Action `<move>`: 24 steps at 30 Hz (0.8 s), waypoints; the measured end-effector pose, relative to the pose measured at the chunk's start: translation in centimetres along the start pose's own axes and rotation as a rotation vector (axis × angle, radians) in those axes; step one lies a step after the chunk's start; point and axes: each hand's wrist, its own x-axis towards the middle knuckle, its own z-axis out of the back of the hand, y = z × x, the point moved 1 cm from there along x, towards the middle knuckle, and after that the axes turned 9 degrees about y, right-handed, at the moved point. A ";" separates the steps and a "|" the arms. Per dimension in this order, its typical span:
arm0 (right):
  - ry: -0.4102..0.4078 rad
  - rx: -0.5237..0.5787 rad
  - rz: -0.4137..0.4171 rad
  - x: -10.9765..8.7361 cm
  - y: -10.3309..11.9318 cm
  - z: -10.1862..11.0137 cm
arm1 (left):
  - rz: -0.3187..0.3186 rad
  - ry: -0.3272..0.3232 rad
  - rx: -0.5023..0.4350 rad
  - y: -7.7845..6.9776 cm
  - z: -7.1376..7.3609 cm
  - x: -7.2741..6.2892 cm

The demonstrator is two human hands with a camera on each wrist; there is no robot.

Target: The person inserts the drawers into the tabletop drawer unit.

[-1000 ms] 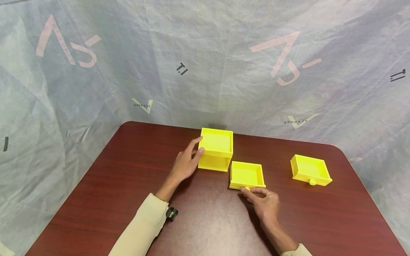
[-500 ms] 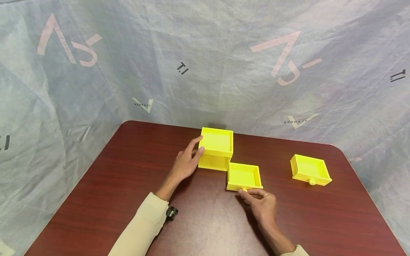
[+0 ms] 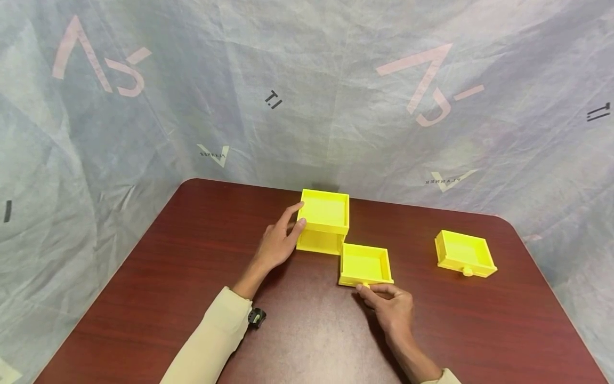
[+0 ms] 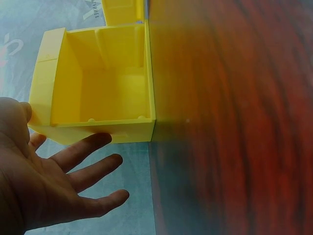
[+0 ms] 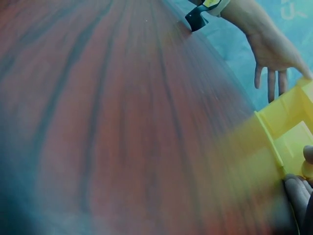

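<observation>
A yellow drawer cabinet shell (image 3: 325, 209) stands near the table's back edge, its front slot empty. My left hand (image 3: 275, 244) touches its left side, thumb and index finger at the top rim; in the left wrist view the other fingers (image 4: 95, 171) spread beside the wall. To the right and nearer sits a yellow drawer (image 3: 365, 261), empty, close by the cabinet's front right corner. My right hand (image 3: 395, 312) pinches its front knob (image 5: 307, 170) between thumb and fingers. Most of that hand is outside the right wrist view.
A second yellow drawer (image 3: 465, 253) with a round knob rests farther right on the dark red wood table (image 3: 192, 256). Printed grey cloth (image 3: 307, 106) hangs behind and around the table. A black device (image 3: 256, 318) is worn at the left wrist.
My right hand has brought the pinched drawer slightly left and nearer, mostly in the first half second. The left hand and the cabinet have stayed in place.
</observation>
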 end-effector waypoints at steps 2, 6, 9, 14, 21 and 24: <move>0.002 -0.003 -0.002 -0.1 0.0 0.0 | 0.000 0.001 -0.001 0.0 0.0 0.0; 0.001 0.001 0.011 -0.5 0.1 -0.3 | 0.003 -0.002 0.000 0.0 0.1 -0.1; 0.004 0.023 0.022 -0.6 0.1 -0.6 | 0.004 -0.003 0.004 0.1 0.0 -0.1; 0.005 0.022 0.035 -0.7 0.0 -0.6 | 0.008 0.000 0.003 0.0 0.0 -0.2; -0.006 -0.002 0.026 -0.5 0.0 -0.8 | 0.001 0.001 -0.006 -0.1 -0.1 -0.2; -0.001 -0.003 0.031 -0.5 0.1 -0.9 | -0.008 -0.002 -0.009 -0.1 -0.1 -0.1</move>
